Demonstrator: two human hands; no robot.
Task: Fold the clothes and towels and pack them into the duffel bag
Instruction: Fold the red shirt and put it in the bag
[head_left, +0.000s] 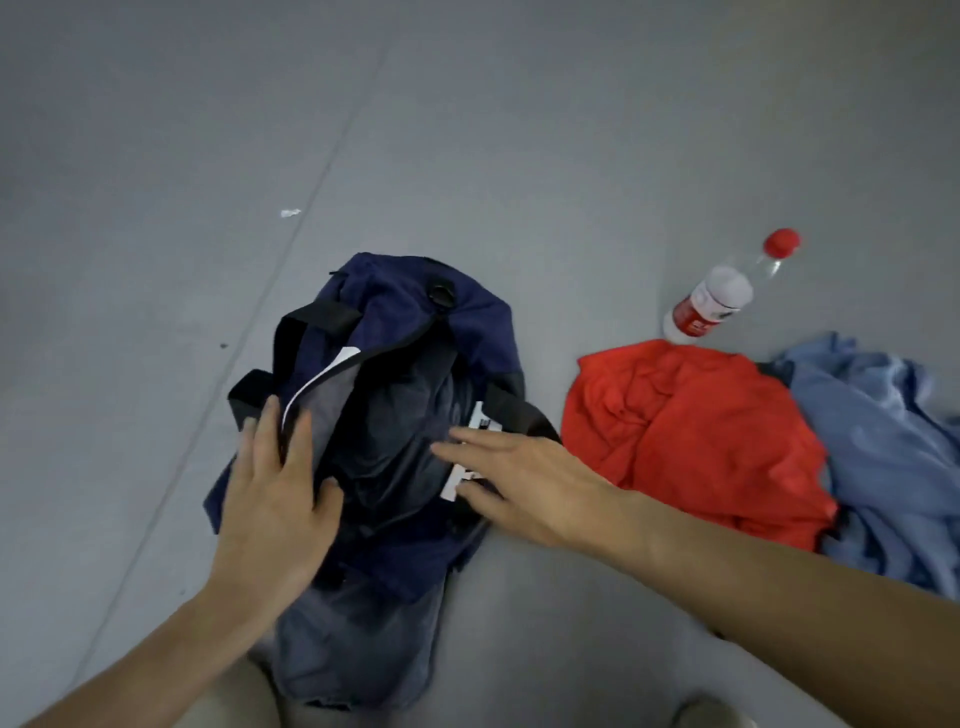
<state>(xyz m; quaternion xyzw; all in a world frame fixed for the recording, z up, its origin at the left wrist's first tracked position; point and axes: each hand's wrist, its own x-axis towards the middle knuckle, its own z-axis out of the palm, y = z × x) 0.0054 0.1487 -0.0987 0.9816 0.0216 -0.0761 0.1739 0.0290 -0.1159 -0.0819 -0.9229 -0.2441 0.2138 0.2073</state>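
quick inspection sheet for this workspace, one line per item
surface: grey floor, with a seam line running across it
job's things: navy duffel bag open, dark cloth inside; red garment and light blue garment crumpled on the floor right of the bag; greyish cloth at the bag's near end
clutter: plastic bottle with a red cap, beyond the red garment; small white scrap
hands: left hand on the bag's left rim; right hand, fingers straight, at the right rim by a white label
cables: nothing seen
surroundings: shoe tip at the bottom edge
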